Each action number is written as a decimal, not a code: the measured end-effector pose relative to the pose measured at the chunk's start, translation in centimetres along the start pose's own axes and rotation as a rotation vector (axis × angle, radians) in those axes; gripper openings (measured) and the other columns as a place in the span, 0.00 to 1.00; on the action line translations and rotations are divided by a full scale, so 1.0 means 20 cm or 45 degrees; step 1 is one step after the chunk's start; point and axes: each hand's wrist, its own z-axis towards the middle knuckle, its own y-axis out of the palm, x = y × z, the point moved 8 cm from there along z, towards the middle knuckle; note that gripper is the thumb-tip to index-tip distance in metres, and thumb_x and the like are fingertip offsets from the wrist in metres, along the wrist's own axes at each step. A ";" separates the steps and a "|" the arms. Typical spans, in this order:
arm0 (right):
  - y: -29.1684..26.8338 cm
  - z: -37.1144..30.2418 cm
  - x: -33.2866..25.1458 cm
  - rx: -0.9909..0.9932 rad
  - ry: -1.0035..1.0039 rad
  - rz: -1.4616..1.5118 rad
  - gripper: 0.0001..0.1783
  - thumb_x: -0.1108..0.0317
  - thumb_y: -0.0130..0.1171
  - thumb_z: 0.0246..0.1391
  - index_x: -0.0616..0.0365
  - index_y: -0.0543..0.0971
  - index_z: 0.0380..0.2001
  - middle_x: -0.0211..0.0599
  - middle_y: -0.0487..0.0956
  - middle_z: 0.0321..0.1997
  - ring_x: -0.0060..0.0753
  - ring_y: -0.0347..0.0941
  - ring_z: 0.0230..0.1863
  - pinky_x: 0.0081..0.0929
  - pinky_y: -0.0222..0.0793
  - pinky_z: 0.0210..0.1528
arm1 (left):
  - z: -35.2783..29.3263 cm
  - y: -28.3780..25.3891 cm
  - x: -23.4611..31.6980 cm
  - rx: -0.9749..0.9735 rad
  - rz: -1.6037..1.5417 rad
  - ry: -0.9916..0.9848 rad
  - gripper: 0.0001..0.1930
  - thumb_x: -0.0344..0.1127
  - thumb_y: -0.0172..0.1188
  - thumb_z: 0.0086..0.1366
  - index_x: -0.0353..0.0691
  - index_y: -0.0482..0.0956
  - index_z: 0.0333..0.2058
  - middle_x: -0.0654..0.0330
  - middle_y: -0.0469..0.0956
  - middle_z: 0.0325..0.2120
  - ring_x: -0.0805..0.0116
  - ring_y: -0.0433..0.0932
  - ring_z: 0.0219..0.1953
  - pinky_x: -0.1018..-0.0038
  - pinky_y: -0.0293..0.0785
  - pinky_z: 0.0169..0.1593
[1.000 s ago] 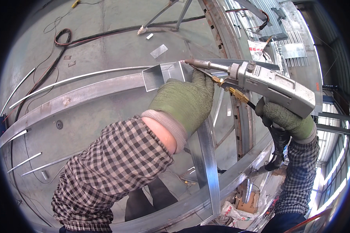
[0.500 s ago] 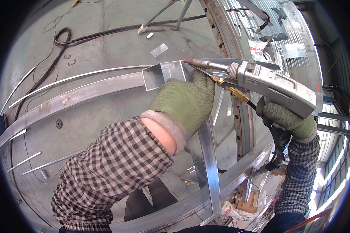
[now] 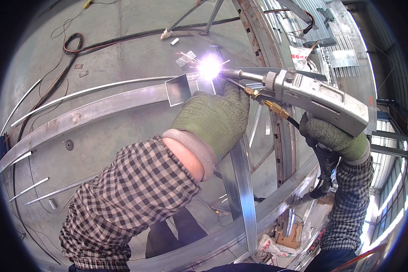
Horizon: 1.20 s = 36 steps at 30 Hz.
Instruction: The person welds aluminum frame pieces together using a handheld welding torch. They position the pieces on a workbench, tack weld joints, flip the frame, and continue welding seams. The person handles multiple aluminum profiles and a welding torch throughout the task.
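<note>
My right hand (image 3: 337,136), in a green glove, is wrapped round the handle of a silver welding gun (image 3: 322,97). The gun's nozzle points left at a bright white-violet arc (image 3: 210,68) that throws sparks. A brass-fitted wire feed guide (image 3: 269,105) runs beneath the nozzle to the same spot. My left hand (image 3: 213,120), also gloved in green, grips the steel tube joint just below the arc, its fingers partly hidden. Beside it shows the open square end of a steel tube (image 3: 179,90). Glare covers the joint itself.
A long curved steel beam (image 3: 86,111) runs left from the joint, and an upright square tube (image 3: 240,181) comes toward me. Black cables (image 3: 122,40) lie on the grey floor. Further right are a rusty steel beam (image 3: 263,50), stacked metal sheets (image 3: 310,25) and white sacks (image 3: 276,247).
A bright arc with sparks has lit at the nozzle tip, where none burned before. Both hands and the welding gun have hardly moved.
</note>
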 end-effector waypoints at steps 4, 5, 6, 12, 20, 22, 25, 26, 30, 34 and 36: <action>0.00 0.00 0.00 0.034 0.048 -0.017 0.18 0.54 0.76 0.64 0.59 0.86 0.38 0.29 0.83 0.27 0.21 0.78 0.26 0.22 0.71 0.26 | -0.01 -0.04 0.01 0.204 0.102 0.161 0.27 0.29 0.56 0.73 0.22 0.69 0.67 0.43 0.86 0.43 0.49 0.91 0.37 0.53 0.87 0.37; 0.00 0.00 0.00 0.041 0.057 -0.015 0.18 0.54 0.76 0.64 0.59 0.86 0.37 0.29 0.83 0.27 0.21 0.78 0.26 0.22 0.70 0.26 | -0.01 -0.03 0.01 0.206 0.118 0.149 0.27 0.29 0.56 0.73 0.22 0.69 0.67 0.43 0.85 0.43 0.49 0.91 0.38 0.51 0.86 0.38; 0.00 0.00 0.00 0.042 0.055 -0.014 0.18 0.54 0.76 0.64 0.59 0.86 0.37 0.29 0.83 0.27 0.21 0.78 0.26 0.22 0.70 0.26 | 0.00 -0.03 0.01 0.208 0.134 0.137 0.27 0.30 0.56 0.73 0.23 0.69 0.67 0.43 0.85 0.44 0.48 0.91 0.39 0.49 0.85 0.39; 0.01 0.02 -0.02 0.068 -0.007 -0.001 0.16 0.56 0.75 0.63 0.60 0.86 0.37 0.29 0.83 0.28 0.21 0.79 0.27 0.22 0.72 0.28 | 0.02 0.01 0.00 0.008 0.152 0.025 0.29 0.33 0.55 0.74 0.33 0.68 0.72 0.46 0.78 0.63 0.48 0.90 0.49 0.37 0.83 0.50; 0.01 0.04 -0.02 0.027 -0.004 0.037 0.18 0.55 0.76 0.64 0.60 0.86 0.38 0.30 0.83 0.28 0.23 0.80 0.27 0.23 0.74 0.28 | 0.04 0.03 -0.04 -0.128 -0.053 -0.046 0.31 0.33 0.53 0.76 0.33 0.63 0.75 0.48 0.79 0.63 0.53 0.92 0.42 0.23 0.77 0.54; 0.02 0.04 -0.03 0.003 -0.013 0.027 0.18 0.55 0.76 0.64 0.61 0.86 0.38 0.31 0.83 0.29 0.23 0.80 0.28 0.23 0.74 0.28 | 0.04 0.02 -0.04 -0.036 -0.029 -0.014 0.29 0.33 0.53 0.76 0.33 0.66 0.73 0.50 0.80 0.61 0.53 0.92 0.41 0.27 0.79 0.53; 0.02 0.04 -0.03 0.034 -0.010 0.043 0.18 0.55 0.76 0.64 0.61 0.86 0.39 0.31 0.83 0.30 0.23 0.81 0.28 0.23 0.74 0.28 | 0.02 -0.01 -0.02 0.160 0.215 0.051 0.26 0.33 0.54 0.75 0.33 0.70 0.69 0.46 0.81 0.58 0.52 0.92 0.41 0.40 0.86 0.44; 0.01 0.04 -0.02 0.042 -0.012 0.050 0.18 0.55 0.77 0.64 0.61 0.86 0.39 0.31 0.84 0.30 0.23 0.81 0.28 0.23 0.74 0.28 | 0.03 0.00 -0.03 0.152 0.174 0.008 0.26 0.33 0.54 0.75 0.34 0.70 0.69 0.45 0.81 0.58 0.52 0.92 0.42 0.37 0.84 0.47; 0.00 0.04 -0.02 0.035 0.000 0.061 0.18 0.56 0.78 0.63 0.60 0.86 0.41 0.31 0.84 0.31 0.23 0.81 0.28 0.23 0.75 0.29 | 0.03 0.01 -0.01 0.165 0.369 0.061 0.26 0.34 0.53 0.76 0.34 0.70 0.70 0.43 0.81 0.58 0.50 0.91 0.44 0.32 0.81 0.54; 0.00 0.05 0.00 0.020 0.107 0.078 0.22 0.59 0.80 0.60 0.61 0.86 0.50 0.31 0.86 0.36 0.20 0.81 0.32 0.20 0.77 0.32 | 0.04 0.01 -0.03 0.131 0.251 0.016 0.26 0.34 0.54 0.75 0.34 0.70 0.69 0.41 0.80 0.59 0.50 0.92 0.43 0.35 0.83 0.52; 0.00 0.04 -0.02 0.047 0.061 0.079 0.19 0.57 0.79 0.61 0.60 0.86 0.44 0.31 0.85 0.33 0.22 0.81 0.29 0.22 0.75 0.29 | 0.05 0.00 -0.03 0.103 0.290 -0.014 0.26 0.34 0.55 0.74 0.34 0.71 0.69 0.43 0.80 0.60 0.49 0.92 0.41 0.40 0.86 0.48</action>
